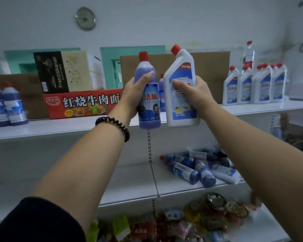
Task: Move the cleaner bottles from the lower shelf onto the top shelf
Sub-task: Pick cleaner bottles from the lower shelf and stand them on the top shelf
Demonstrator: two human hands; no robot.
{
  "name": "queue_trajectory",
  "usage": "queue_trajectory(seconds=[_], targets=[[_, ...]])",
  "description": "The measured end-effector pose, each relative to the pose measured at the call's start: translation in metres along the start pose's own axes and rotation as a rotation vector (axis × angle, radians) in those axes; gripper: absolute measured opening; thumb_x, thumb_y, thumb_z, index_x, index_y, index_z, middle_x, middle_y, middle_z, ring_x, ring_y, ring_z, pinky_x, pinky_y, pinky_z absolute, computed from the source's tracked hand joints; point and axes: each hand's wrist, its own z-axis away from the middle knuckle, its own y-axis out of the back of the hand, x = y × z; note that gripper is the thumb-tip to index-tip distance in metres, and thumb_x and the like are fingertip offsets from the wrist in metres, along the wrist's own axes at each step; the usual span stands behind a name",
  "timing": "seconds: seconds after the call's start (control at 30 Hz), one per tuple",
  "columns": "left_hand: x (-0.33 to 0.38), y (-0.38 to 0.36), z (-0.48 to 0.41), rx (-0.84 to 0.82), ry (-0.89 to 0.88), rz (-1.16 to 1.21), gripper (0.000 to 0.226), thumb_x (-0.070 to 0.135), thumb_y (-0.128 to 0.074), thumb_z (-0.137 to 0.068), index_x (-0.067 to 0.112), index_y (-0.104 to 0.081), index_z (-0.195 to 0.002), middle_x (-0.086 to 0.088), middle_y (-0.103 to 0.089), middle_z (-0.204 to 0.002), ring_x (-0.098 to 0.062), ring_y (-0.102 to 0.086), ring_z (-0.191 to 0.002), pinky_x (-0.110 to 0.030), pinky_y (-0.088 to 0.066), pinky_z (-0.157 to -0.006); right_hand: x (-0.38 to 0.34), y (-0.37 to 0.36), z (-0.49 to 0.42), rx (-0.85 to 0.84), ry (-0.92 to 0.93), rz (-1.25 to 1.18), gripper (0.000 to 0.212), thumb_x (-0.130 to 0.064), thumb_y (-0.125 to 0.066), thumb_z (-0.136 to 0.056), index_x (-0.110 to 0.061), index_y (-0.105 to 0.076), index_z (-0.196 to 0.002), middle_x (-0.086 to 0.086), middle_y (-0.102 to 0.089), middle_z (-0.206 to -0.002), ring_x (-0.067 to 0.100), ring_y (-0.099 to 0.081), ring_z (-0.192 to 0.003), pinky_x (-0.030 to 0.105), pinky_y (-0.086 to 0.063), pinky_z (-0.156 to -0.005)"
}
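My left hand (134, 95) grips a blue cleaner bottle (150, 105) with a red cap, held upright in front of the top shelf (59, 127). My right hand (196, 95) grips a white angled-neck cleaner bottle (181, 109), also red-capped. Both bottles hang at the shelf's front edge, close together. Several more blue and white bottles (199, 169) lie on their sides on the lower shelf (129, 186). White bottles (255, 84) stand in a row at the top shelf's right, and blue ones (7, 105) stand at its left.
A red noodle carton (80, 103) and a dark beer box (59, 72) sit on the top shelf's left middle, with a brown carton (210, 70) behind my hands. Another blue bottle (162, 95) stands behind the held ones. Packaged snacks (199, 219) fill the bottom shelf.
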Motion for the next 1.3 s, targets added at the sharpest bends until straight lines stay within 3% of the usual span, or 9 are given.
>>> queue_trajectory(seconds=[0.17,0.3,0.5,0.57,0.67,0.73,0.9,1.13,1.3], targets=[[-0.028,-0.049,-0.054,0.150,-0.052,-0.003,0.042,0.041,-0.077,-0.082,0.011,-0.063,-0.109,-0.008,-0.072,-0.090,-0.023,-0.070,-0.079,-0.041,-0.060,-0.078,0.028,0.063,-0.046,0.020,-0.020,0.046,0.044,-0.037,-0.078,-0.083,-0.017,-0.056,-0.116,0.000,-0.072,-0.103,0.015,-0.074,-0.087,0.029,-0.060,-0.070],[-0.049,-0.081,-0.098,0.245,-0.105,-0.115,0.059,0.047,-0.078,-0.075,0.009,-0.061,-0.117,-0.016,-0.071,-0.110,-0.026,-0.072,-0.089,-0.041,-0.062,-0.078,0.056,0.108,-0.087,0.023,-0.028,0.069,0.042,-0.038,-0.077,-0.084,-0.022,-0.054,-0.116,-0.003,-0.070,-0.103,0.013,-0.072,-0.088,0.030,-0.061,-0.073],[-0.090,-0.118,-0.147,0.322,-0.139,-0.390,0.043,0.045,-0.073,-0.087,0.018,-0.057,-0.115,0.009,-0.065,-0.100,-0.009,-0.066,-0.090,-0.023,-0.056,-0.071,0.103,0.155,-0.139,0.040,-0.022,0.040,0.043,-0.037,-0.079,-0.083,-0.020,-0.055,-0.114,-0.002,-0.071,-0.102,0.013,-0.072,-0.089,0.032,-0.061,-0.076],[-0.107,-0.122,-0.160,0.337,-0.105,-0.463,0.045,0.047,-0.073,-0.087,0.023,-0.054,-0.119,0.012,-0.063,-0.104,-0.007,-0.064,-0.095,-0.024,-0.056,-0.077,0.119,0.164,-0.154,0.030,-0.048,0.048,0.045,-0.038,-0.077,-0.084,-0.020,-0.054,-0.116,-0.002,-0.070,-0.104,0.013,-0.072,-0.090,0.032,-0.060,-0.077],[-0.123,-0.118,-0.177,0.396,-0.061,-0.525,0.071,0.054,-0.073,-0.082,0.016,-0.052,-0.137,0.001,-0.064,-0.126,-0.015,-0.063,-0.112,-0.036,-0.056,-0.094,0.144,0.171,-0.172,0.030,-0.075,0.014,0.049,-0.040,-0.078,-0.082,-0.017,-0.056,-0.119,-0.001,-0.071,-0.105,0.014,-0.073,-0.090,0.036,-0.062,-0.080],[-0.127,-0.114,-0.188,0.430,-0.067,-0.593,0.076,0.053,-0.073,-0.083,0.014,-0.047,-0.143,-0.002,-0.059,-0.135,-0.017,-0.060,-0.118,-0.030,-0.053,-0.094,0.160,0.171,-0.181,0.033,-0.103,0.018,0.051,-0.041,-0.079,-0.081,-0.017,-0.056,-0.120,-0.001,-0.071,-0.105,0.014,-0.073,-0.090,0.038,-0.061,-0.081],[-0.120,-0.098,-0.209,0.355,-0.079,-0.799,0.073,0.045,-0.076,-0.086,0.019,-0.044,-0.146,-0.001,-0.055,-0.139,-0.017,-0.055,-0.120,-0.024,-0.050,-0.087,0.178,0.166,-0.199,0.022,-0.136,-0.019,0.053,-0.040,-0.079,-0.082,-0.016,-0.055,-0.122,0.001,-0.071,-0.108,0.016,-0.073,-0.093,0.041,-0.061,-0.085],[-0.093,-0.081,-0.226,0.261,0.053,-1.066,0.046,0.033,-0.075,-0.089,0.011,-0.061,-0.127,-0.001,-0.064,-0.115,-0.017,-0.058,-0.099,-0.022,-0.042,-0.068,0.188,0.146,-0.208,-0.011,-0.101,-0.001,0.047,-0.041,-0.077,-0.082,-0.020,-0.055,-0.118,-0.001,-0.071,-0.108,0.015,-0.072,-0.095,0.038,-0.060,-0.085],[-0.093,-0.075,-0.234,0.250,0.043,-1.135,0.038,0.026,-0.073,-0.090,0.011,-0.061,-0.124,-0.003,-0.065,-0.115,-0.020,-0.059,-0.097,-0.030,-0.044,-0.076,0.192,0.143,-0.206,0.006,-0.060,0.009,0.044,-0.040,-0.074,-0.086,-0.022,-0.052,-0.119,-0.003,-0.069,-0.110,0.015,-0.071,-0.096,0.034,-0.060,-0.085]])
